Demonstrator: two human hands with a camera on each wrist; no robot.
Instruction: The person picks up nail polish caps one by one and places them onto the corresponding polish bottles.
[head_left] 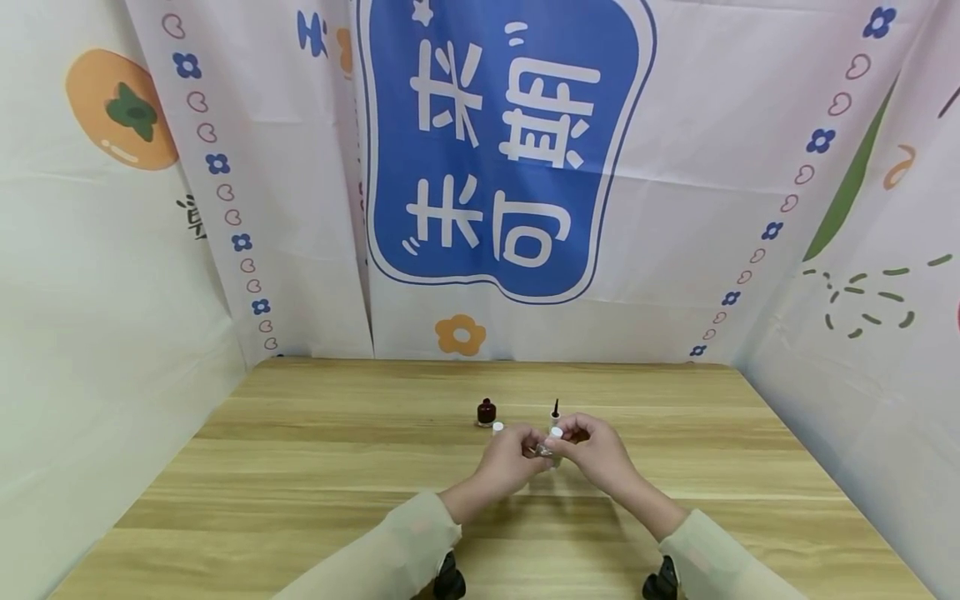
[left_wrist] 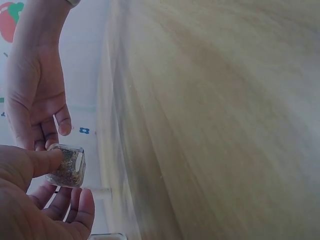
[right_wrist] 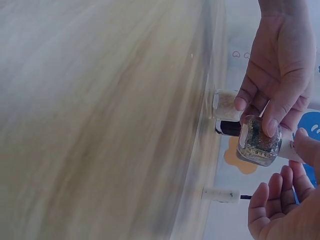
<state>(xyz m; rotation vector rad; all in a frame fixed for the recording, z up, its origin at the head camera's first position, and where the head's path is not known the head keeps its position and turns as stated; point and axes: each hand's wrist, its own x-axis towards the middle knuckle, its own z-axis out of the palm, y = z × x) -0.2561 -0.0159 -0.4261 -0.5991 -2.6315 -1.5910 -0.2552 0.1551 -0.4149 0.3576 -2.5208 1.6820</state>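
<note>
My left hand (head_left: pixel 506 458) holds a square glass nail polish bottle (right_wrist: pixel 260 145) with glitter in it, the thumb lying on its face in the left wrist view. The bottle is tilted sideways above the table. With thumb and fingertips, my right hand (head_left: pixel 600 454) pinches the bottle's white cap (right_wrist: pixel 289 150). Just beyond the right hand, a white cap (right_wrist: pixel 220 195) stands on the table with its dark brush (head_left: pixel 556 407) pointing up. A dark red nail polish bottle (head_left: pixel 486 412), its cap off, stands beyond the left hand.
Close behind the left hand stands a pale nail polish bottle (right_wrist: pixel 225 104) with a white cap (head_left: pixel 497 427). Everything rests on a wood-grain table (head_left: pixel 337 467). A printed cloth (head_left: pixel 675 250) hangs along the back and sides.
</note>
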